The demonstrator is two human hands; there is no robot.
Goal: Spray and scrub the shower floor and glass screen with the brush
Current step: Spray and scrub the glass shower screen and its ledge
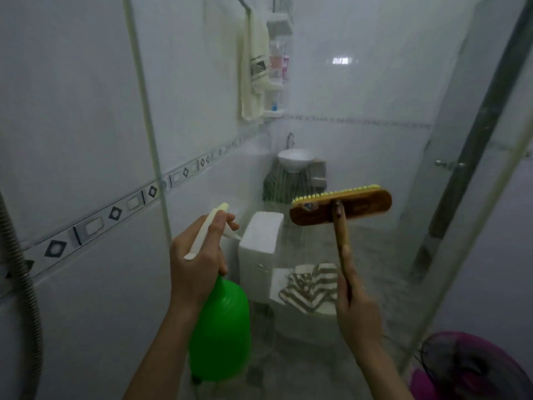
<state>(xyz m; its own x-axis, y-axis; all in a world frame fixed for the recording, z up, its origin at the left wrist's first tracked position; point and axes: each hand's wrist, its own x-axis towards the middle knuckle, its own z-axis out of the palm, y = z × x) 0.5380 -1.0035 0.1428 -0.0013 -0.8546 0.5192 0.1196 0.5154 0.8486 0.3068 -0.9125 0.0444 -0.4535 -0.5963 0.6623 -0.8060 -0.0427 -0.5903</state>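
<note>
Both hands are busy: the left hand (199, 264) has its grip clamped round the neck of a green spray bottle (220, 327) (forefinger at the trigger), while the right hand (356, 307) grips the wooden handle of the brush (366, 204) — yellow bristles facing the glass screen (360, 125), head raised, slightly tilted.

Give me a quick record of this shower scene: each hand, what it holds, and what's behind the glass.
left hand: grips the green spray bottle at its white trigger head
right hand: holds the brush by its wooden handle
bristles: yellow, raised, facing the glass screen; contact unclear
behind glass: toilet cistern, striped cloth
</note>
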